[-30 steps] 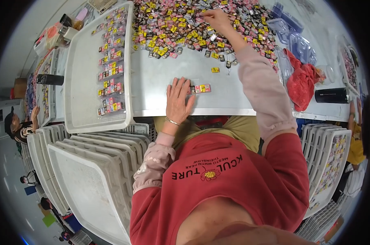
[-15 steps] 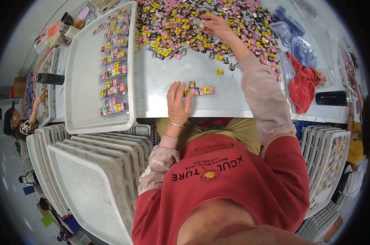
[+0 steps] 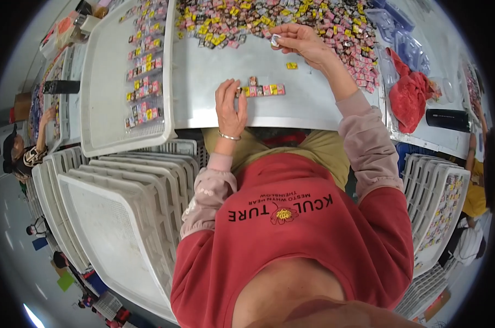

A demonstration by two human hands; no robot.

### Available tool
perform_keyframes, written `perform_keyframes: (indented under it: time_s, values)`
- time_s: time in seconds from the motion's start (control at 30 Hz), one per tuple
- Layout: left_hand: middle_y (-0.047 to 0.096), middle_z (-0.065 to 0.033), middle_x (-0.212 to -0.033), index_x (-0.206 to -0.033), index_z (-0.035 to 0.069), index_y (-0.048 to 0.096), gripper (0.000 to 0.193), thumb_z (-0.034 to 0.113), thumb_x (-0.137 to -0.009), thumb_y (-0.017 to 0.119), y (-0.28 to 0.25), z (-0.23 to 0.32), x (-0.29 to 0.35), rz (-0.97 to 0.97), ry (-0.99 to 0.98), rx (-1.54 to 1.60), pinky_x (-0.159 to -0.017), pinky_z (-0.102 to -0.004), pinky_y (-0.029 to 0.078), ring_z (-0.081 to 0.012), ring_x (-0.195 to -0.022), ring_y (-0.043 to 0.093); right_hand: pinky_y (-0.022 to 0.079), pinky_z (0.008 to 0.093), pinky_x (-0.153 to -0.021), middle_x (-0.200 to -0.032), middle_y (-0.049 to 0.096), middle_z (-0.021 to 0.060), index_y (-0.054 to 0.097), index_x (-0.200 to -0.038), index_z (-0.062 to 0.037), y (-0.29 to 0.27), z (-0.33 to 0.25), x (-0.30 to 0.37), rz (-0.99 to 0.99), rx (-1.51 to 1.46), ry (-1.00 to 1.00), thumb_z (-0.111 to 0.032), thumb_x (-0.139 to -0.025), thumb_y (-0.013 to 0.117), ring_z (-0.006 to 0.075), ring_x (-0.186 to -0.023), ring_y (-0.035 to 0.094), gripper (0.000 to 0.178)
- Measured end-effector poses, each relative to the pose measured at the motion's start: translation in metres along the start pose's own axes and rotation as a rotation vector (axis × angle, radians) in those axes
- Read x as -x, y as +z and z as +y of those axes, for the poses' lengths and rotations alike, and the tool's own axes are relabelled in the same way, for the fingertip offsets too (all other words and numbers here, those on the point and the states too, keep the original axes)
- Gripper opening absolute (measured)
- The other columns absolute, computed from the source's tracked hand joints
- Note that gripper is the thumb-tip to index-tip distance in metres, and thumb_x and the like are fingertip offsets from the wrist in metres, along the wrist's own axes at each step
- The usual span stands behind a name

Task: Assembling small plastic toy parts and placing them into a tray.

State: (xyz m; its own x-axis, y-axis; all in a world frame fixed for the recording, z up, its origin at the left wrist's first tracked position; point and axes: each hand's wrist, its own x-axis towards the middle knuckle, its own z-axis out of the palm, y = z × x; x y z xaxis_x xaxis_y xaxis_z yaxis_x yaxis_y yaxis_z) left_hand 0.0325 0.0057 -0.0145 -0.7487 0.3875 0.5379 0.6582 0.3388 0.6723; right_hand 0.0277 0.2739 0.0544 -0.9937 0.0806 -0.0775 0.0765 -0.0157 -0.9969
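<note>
Between the thumb and fingertips of my right hand (image 3: 307, 48) is a small whitish square piece (image 3: 275, 40), raised over the near edge of a large pile of small pink, yellow and black pieces (image 3: 225, 24). Lying on the table with fingers stretched out, my left hand (image 3: 231, 106) touches the left end of a short row of pieces (image 3: 266, 91). One dark-and-pink piece (image 3: 253, 81) stands just behind that row. A lone yellow piece (image 3: 291, 65) lies between the row and the pile.
To the left, a white tray (image 3: 97, 87) carries several filled clear packs (image 3: 143, 112). More white trays (image 3: 113, 218) stand stacked below it. At the right are clear plastic containers (image 3: 411, 49), a red cloth or bag (image 3: 408, 98) and a black cylinder (image 3: 447, 120). Other people work at both sides.
My right hand has drawn back from the pile toward me with the small whitish piece. My left hand stays by the row. The whole view has shifted, so the table sits higher.
</note>
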Motion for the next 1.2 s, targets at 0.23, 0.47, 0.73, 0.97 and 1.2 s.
perform_keyframes:
  time_s: [0.23, 0.47, 0.73, 0.97, 1.2]
  values:
    - [0.058, -0.0123, -0.117, -0.113, 0.004, 0.062, 0.036, 0.012, -0.078, 0.067, -0.002, 0.011, -0.001, -0.173, 0.166, -0.101, -0.097, -0.0438, 0.040, -0.0348, -0.116, 0.050, 0.049, 0.0230, -0.064, -0.081, 0.066, 0.0036, 0.065, -0.102, -0.0010, 0.046, 0.058, 0.012, -0.004, 0.430, -0.088, -0.004, -0.081, 0.067, 0.0075, -0.071, 0.060, 0.021]
    - [0.056, -0.0123, -0.121, -0.113, 0.003, 0.061, 0.037, 0.011, -0.077, 0.067, 0.001, 0.010, -0.001, -0.287, 0.274, -0.220, -0.099, -0.0469, 0.038, -0.0340, -0.119, 0.046, 0.052, 0.0376, -0.069, -0.081, 0.065, 0.0102, 0.070, -0.079, -0.0071, 0.077, 0.067, 0.031, 0.198, 0.761, -0.269, -0.011, -0.075, 0.069, 0.0265, -0.077, 0.065, 0.006]
    - [0.057, -0.0119, -0.120, -0.112, 0.002, 0.062, 0.037, 0.011, -0.077, 0.067, 0.002, 0.010, -0.002, -0.292, 0.248, -0.177, -0.100, -0.0462, 0.038, -0.0347, -0.117, 0.049, 0.051, 0.0364, -0.073, -0.084, 0.065, 0.0091, 0.072, -0.089, -0.0068, 0.070, 0.069, 0.034, 0.213, 0.633, -0.395, -0.010, -0.080, 0.065, 0.0269, -0.082, 0.063, 0.012]
    - [0.055, -0.0162, -0.125, -0.124, 0.000, 0.053, 0.039, 0.008, -0.086, 0.056, -0.002, 0.006, 0.001, -0.133, 0.105, -0.170, -0.104, -0.0457, 0.034, -0.0367, -0.122, 0.046, 0.049, 0.0247, -0.069, -0.091, 0.067, 0.0057, 0.070, -0.099, -0.0017, -0.025, 0.044, 0.046, 0.311, 0.549, -0.265, -0.004, -0.085, 0.063, 0.0123, -0.077, 0.062, 0.016]
    - [0.056, -0.0180, -0.122, -0.127, -0.005, 0.049, 0.037, 0.013, -0.095, 0.046, 0.002, -0.016, 0.002, 0.216, -0.259, 0.247, -0.096, -0.0372, 0.041, -0.0297, -0.112, 0.054, 0.050, 0.0426, -0.070, -0.087, 0.059, 0.0111, 0.065, -0.098, -0.0052, 0.022, 0.060, 0.056, 0.357, 1.101, -0.162, -0.027, -0.081, 0.070, 0.0321, -0.081, 0.062, 0.029]
